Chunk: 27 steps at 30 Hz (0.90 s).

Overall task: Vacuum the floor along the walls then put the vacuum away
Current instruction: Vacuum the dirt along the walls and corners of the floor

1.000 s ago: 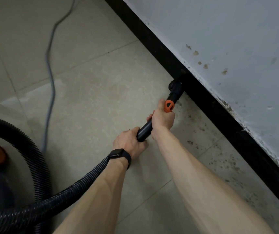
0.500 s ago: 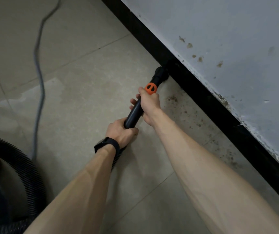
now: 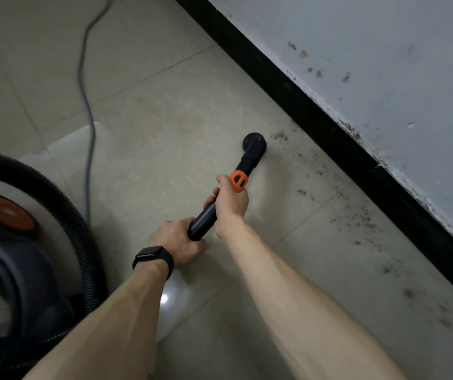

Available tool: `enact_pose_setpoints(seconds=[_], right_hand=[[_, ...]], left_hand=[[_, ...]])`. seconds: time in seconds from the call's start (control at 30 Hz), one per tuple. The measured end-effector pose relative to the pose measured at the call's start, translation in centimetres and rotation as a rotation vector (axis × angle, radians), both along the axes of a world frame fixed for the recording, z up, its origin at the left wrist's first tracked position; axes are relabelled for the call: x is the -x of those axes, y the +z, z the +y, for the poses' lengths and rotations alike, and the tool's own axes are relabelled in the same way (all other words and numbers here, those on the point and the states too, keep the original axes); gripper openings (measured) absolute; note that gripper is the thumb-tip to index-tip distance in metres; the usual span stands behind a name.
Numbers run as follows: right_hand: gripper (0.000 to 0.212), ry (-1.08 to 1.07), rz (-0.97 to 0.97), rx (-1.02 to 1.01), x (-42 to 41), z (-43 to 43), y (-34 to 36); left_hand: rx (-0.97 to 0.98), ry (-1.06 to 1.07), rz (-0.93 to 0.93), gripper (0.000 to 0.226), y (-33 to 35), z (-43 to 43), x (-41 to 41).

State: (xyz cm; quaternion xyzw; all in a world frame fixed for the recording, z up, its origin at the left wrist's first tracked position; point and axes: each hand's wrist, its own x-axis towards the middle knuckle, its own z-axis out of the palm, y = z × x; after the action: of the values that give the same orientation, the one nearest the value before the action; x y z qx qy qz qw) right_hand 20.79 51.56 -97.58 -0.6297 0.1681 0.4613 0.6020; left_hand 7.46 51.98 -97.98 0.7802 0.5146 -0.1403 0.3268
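1. Both hands are clamped on the black wand (image 3: 203,220): the left hand (image 3: 176,239) wraps its rear end, and the right hand (image 3: 229,204) grips just behind the orange collar (image 3: 237,181).
2. From the hands the wand runs up toward the black skirting (image 3: 316,113). Its round nozzle (image 3: 254,145) is down on the floor, near the skirting, and the right hand is the nearer one.
3. Dirt specks (image 3: 280,136) lie just beyond the nozzle, with more along the skirting. That looks like the next sweep.
4. Over on the left sits the canister (image 3: 14,256). No lettering is readable anywhere.

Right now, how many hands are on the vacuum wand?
2: the left hand grips the rear end of the wand; the right hand grips further forward, just behind the orange collar.
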Motion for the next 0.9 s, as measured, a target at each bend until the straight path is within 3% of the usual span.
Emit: enact_pose_setpoints(seconds=[0.27,0.9], right_hand=[[0.013,-0.086,0.074,-0.012,3.8,-3.2,0.4],[0.015,-0.046,0.003,0.009,-2.6,-2.5,0.2]], left_hand=[[0.004,-0.124,0.054,0.012,1.6,-1.5,3.4],[-0.050,-0.148,0.008,0.025,0.1,-2.0,-3.3]])
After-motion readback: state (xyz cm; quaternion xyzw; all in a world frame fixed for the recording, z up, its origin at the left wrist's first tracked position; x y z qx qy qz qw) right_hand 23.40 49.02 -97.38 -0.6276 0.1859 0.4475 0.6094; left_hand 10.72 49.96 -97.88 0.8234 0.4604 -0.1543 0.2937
